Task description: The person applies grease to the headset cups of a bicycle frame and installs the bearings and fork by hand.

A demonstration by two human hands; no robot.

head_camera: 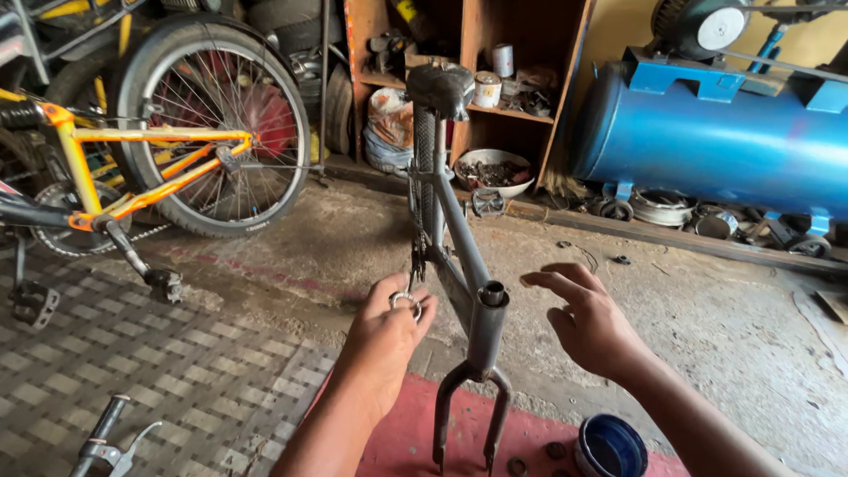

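Head view: left hand pinches small silver metal ring at 9 o'clock of grey steel bicycle frame's head tube; right hand spread wide, empty, at 3 o'clock. Ring not yet seated on the tube. Blue round tin at 5 o'clock.

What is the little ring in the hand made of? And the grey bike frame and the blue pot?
The ring, pinched in the left hand, looks like shiny bare metal. The grey bike frame seems to be dull, worn painted metal tubing. The blue pot is glossy, perhaps plastic or painted tin; hard to tell.
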